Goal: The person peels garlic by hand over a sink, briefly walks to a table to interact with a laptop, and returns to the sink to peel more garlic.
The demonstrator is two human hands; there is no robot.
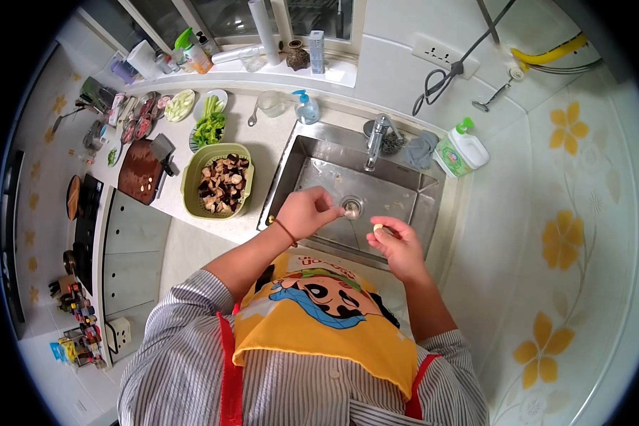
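Both hands are over the front part of the steel sink (312, 153). My right hand (399, 247) pinches a small pale garlic clove (378, 228) between thumb and fingertips. Left of it, my left hand (307, 213) has thumb and forefinger brought together on a thin whitish scrap that looks like garlic skin (348, 212). The drain (352, 206) lies just behind that scrap. A few more pale cloves (146, 186) rest on the brown cutting board (138, 167), beside a cleaver (163, 150).
A green basket of cut mushrooms (224, 186) stands left of the sink. Behind it are chopped greens (209, 128) and several plates of food. The faucet (376, 142) rises at the sink's back edge, with a detergent bottle (461, 149) to its right and a soap pump (306, 108) to its left.
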